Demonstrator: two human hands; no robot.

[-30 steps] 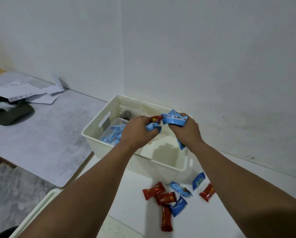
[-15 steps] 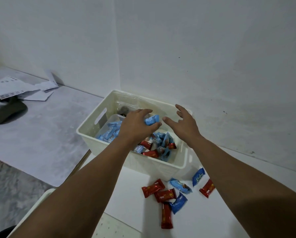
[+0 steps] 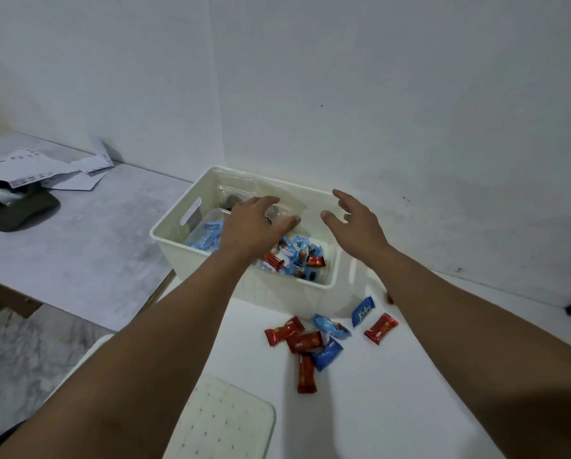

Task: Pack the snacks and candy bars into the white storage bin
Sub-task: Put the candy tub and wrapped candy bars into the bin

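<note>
Left hand [image 3: 254, 226], right hand [image 3: 357, 223] above white bin [image 3: 244, 286] rim; fingers spread, empty; candy bars [image 3: 324, 339] near front wall.

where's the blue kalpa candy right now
In the head view, the blue Kalpa candy lies on the white table, just in front of the white storage bin, beside a red candy.

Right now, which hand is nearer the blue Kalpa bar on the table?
Right. The right hand hovers above the bin's right end, up from the Kalpa bar; the left hand is farther left.
</note>
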